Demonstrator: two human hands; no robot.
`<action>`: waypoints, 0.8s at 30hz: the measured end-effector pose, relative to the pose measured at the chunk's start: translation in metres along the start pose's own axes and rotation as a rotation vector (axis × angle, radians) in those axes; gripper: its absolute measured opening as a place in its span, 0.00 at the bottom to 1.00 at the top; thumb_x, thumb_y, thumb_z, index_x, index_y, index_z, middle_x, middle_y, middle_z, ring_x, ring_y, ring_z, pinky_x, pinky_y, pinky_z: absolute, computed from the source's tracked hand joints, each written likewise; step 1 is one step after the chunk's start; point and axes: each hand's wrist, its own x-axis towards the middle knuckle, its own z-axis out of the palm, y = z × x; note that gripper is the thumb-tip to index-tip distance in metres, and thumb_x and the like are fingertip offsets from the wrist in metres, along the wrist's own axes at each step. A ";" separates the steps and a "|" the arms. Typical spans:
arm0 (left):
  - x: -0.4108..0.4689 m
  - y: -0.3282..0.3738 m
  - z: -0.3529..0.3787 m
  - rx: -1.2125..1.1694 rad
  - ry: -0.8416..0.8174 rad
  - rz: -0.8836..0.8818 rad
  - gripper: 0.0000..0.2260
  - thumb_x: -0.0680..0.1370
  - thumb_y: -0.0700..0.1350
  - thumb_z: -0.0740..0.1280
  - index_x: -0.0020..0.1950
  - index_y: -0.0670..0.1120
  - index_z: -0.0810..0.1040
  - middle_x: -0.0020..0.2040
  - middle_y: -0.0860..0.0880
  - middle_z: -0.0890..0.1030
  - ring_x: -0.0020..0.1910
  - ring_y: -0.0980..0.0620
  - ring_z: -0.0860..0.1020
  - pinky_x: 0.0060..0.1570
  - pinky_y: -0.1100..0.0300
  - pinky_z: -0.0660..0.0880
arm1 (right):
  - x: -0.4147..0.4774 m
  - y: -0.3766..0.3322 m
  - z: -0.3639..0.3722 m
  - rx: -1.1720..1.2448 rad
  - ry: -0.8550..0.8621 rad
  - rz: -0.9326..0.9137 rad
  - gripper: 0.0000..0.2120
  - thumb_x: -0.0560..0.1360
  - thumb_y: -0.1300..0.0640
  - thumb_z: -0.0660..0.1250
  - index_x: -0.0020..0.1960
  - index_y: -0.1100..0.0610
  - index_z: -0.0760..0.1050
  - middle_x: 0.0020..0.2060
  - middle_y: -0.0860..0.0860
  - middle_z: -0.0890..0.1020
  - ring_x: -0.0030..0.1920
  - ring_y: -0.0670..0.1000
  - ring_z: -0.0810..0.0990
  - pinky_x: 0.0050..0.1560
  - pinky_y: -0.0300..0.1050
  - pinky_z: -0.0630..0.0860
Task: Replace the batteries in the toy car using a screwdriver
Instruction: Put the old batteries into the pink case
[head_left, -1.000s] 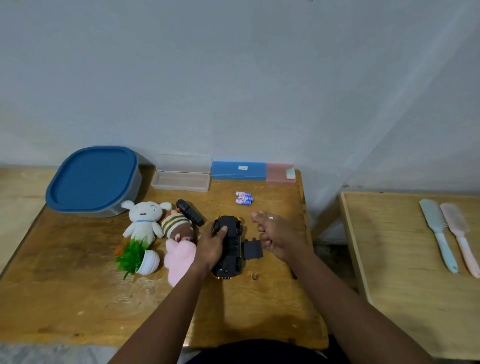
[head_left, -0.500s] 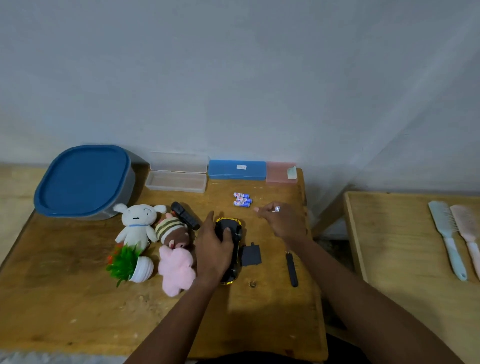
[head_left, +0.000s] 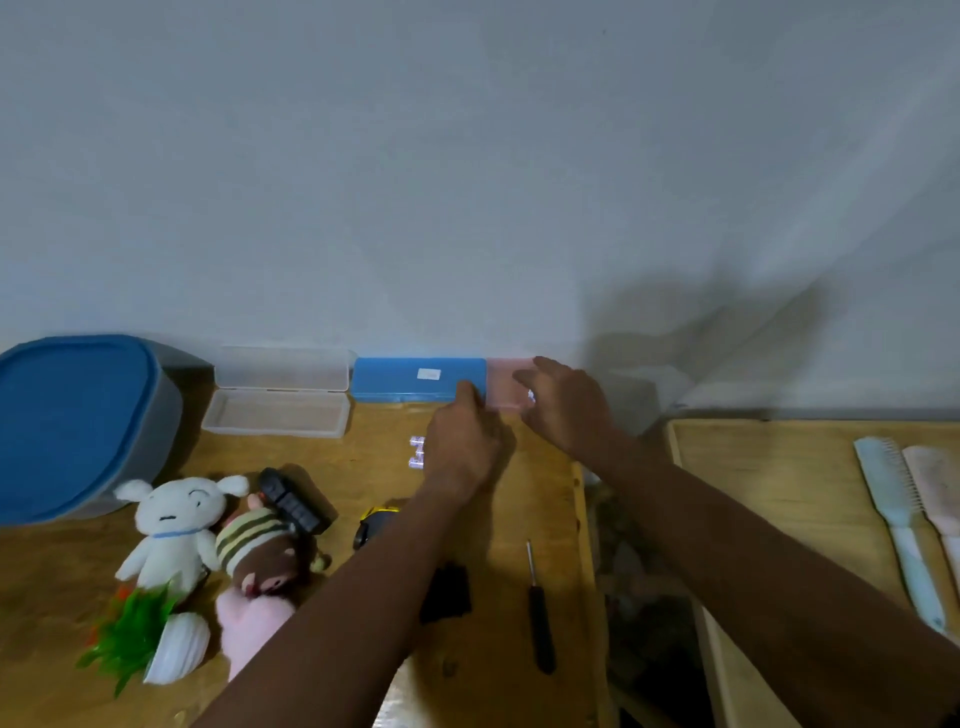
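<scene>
Most of the black and yellow toy car (head_left: 375, 521) lies hidden under my left forearm. Its black battery cover (head_left: 448, 593) rests on the wooden table (head_left: 363, 457), with the black-handled screwdriver (head_left: 540, 618) to its right. Small batteries (head_left: 417, 452) lie near the back, half covered by my left hand (head_left: 462, 441). That hand reaches to the seam between the blue box (head_left: 410, 379) and the pink box (head_left: 501, 384) and holds nothing I can see. My right hand (head_left: 566, 405) hovers over the pink box, with a small bright glint at its fingers.
A big blue-lidded container (head_left: 72, 421) stands at back left, beside an open clear case (head_left: 278, 413). A white plush (head_left: 171, 525), a striped plush (head_left: 257, 545), a pink plush (head_left: 249, 623), a black remote (head_left: 293, 501) and a small fake plant (head_left: 140, 636) crowd the left. Two brushes (head_left: 904, 525) lie on the right table.
My left hand let go of the toy car and moved back toward the boxes. My right hand also moved from beside the car to the pink box. The view tilted up.
</scene>
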 end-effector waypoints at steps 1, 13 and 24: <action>0.005 -0.001 0.008 0.010 0.015 -0.004 0.08 0.76 0.44 0.66 0.52 0.43 0.71 0.45 0.41 0.81 0.45 0.37 0.79 0.38 0.53 0.68 | 0.001 0.001 0.001 -0.041 -0.020 -0.025 0.13 0.73 0.54 0.68 0.56 0.53 0.80 0.52 0.55 0.80 0.48 0.59 0.80 0.45 0.52 0.80; 0.023 -0.007 0.035 -0.058 0.152 -0.011 0.13 0.75 0.43 0.72 0.47 0.46 0.67 0.36 0.46 0.78 0.36 0.40 0.76 0.34 0.47 0.73 | 0.016 0.005 -0.010 -0.248 -0.172 -0.149 0.16 0.72 0.47 0.65 0.55 0.53 0.81 0.48 0.55 0.83 0.47 0.57 0.81 0.44 0.45 0.73; 0.020 -0.014 0.029 0.058 0.041 0.086 0.03 0.77 0.42 0.71 0.47 0.48 0.84 0.43 0.49 0.86 0.41 0.52 0.81 0.45 0.56 0.79 | 0.027 0.022 -0.022 0.004 0.261 -0.092 0.09 0.73 0.57 0.70 0.52 0.53 0.81 0.46 0.51 0.82 0.39 0.53 0.82 0.33 0.46 0.79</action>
